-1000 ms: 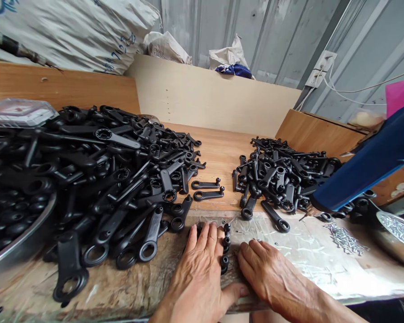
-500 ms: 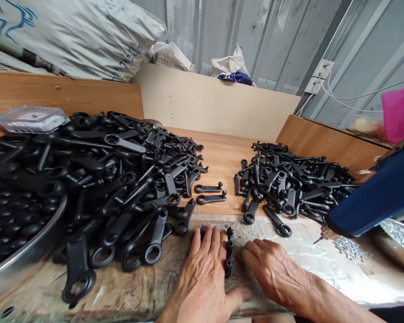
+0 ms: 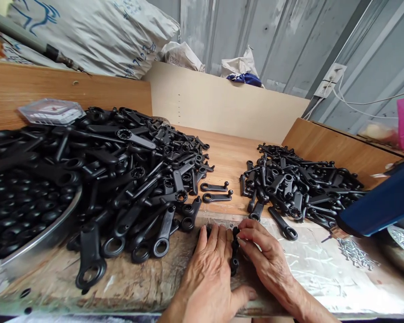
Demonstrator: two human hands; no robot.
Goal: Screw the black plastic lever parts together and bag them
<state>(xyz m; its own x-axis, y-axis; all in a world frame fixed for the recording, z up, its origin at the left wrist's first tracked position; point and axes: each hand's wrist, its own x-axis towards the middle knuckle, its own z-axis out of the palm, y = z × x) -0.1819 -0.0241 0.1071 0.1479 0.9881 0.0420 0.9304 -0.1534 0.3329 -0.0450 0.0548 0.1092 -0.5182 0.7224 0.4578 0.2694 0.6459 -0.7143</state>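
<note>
My left hand [image 3: 212, 260] lies flat, fingers stretched, on a row of black plastic crank handles. Their knobbed ends [image 3: 234, 262] stick out along its right side; the rest is hidden under the palm. My right hand [image 3: 264, 251] is closed in a pinch at the upper end of this row, its fingertips touching the handle ends. What sits between those fingertips is too small to make out. Beyond my hands, two loose crank handles [image 3: 217, 197] lie side by side on the wood. Another crank handle [image 3: 283, 224] rests to the right, below a pile.
A large heap of crank handles [image 3: 138, 179] fills the left, beside a metal bowl [image 3: 67, 213] of black knobs. A smaller handle pile [image 3: 289, 179] is at right. Silver screws [image 3: 355, 255], a blue cylindrical tool [image 3: 377, 206] and a screw bowl [image 3: 390, 251] stand far right.
My right hand has moved up and left, from resting beside the handle row to pinching at its upper end. My left hand stays flat on the handles. The view has shifted slightly left.
</note>
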